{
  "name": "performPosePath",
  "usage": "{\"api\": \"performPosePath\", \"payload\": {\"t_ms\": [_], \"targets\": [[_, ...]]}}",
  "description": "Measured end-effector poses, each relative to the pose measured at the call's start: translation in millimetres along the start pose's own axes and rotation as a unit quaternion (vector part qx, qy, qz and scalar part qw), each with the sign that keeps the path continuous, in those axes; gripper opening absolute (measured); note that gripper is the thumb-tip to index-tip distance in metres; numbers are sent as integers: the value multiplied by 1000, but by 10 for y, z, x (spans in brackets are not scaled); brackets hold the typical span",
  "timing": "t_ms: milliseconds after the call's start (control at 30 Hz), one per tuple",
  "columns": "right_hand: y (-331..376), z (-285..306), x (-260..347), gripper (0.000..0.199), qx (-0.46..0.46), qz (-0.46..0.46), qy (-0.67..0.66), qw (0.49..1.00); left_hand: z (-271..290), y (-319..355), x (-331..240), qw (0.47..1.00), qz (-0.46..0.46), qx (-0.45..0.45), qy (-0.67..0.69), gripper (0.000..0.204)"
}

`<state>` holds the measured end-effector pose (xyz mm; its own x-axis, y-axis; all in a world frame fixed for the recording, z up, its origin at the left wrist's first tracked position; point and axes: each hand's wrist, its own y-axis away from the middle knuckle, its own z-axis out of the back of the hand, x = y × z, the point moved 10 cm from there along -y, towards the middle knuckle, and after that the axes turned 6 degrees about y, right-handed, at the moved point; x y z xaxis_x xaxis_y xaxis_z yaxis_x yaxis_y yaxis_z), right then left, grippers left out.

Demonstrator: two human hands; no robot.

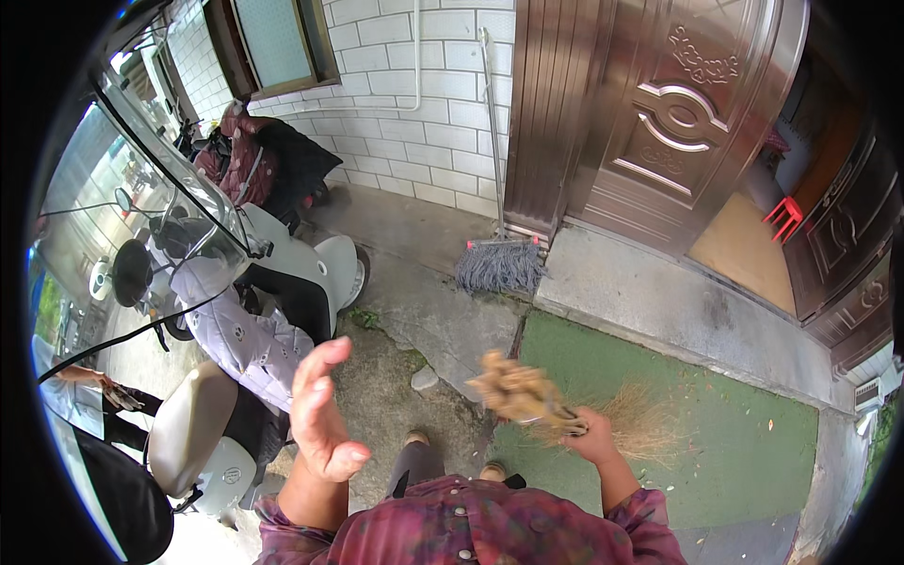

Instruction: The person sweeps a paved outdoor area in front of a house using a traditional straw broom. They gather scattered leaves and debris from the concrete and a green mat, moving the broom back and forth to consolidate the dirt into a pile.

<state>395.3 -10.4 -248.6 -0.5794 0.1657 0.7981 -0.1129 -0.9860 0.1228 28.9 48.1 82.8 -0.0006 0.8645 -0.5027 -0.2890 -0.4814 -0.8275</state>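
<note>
My left hand [323, 414] is raised in front of my body, to the right of a parked scooter. It is empty, with the thumb apart from the fingers. My right hand [590, 436] is closed around a straw broom [523, 391], over the green ground. The broom's thick, tan, lumpy end points up and left, blurred by motion. Its thin straw bristles [645, 424] fan out beyond my hand to the right, also smeared.
A white scooter [202, 424] with a quilted cover [250, 330] stands at left. Behind it is another covered vehicle [254, 160]. A grey mop [499, 266] leans by the brown metal door [659, 122]. A concrete step [650, 273] borders the green ground [744, 424]. Inside the doorway stands a red stool [783, 218].
</note>
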Motion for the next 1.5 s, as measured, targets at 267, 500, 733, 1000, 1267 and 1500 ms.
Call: {"api": "performPosePath", "payload": {"t_ms": [267,500,733,1000,1267,1500], "targets": [[-517,889,-412,30,-256,-129,-145,947,-8,1394,2446,838,532,60,108,37],[-467,1095,-1027,34,-354,-185,-171,901,151,1715,4399,758,624,181,51,19],[176,1236,-1049,48,-450,-221,-206,840,39,2200,5808,666,734,112,72,9],[-207,2284,-1252,44,-507,-193,-218,811,88,2916,6944,629,673,380,-88,19],[-1001,2912,-1644,60,-564,-186,-117,796,501,3359,7269,433,884,173,9,11],[-591,2840,-1323,85,-652,-310,12,691,-298,2078,8171,622,643,414,-167,13]]}}
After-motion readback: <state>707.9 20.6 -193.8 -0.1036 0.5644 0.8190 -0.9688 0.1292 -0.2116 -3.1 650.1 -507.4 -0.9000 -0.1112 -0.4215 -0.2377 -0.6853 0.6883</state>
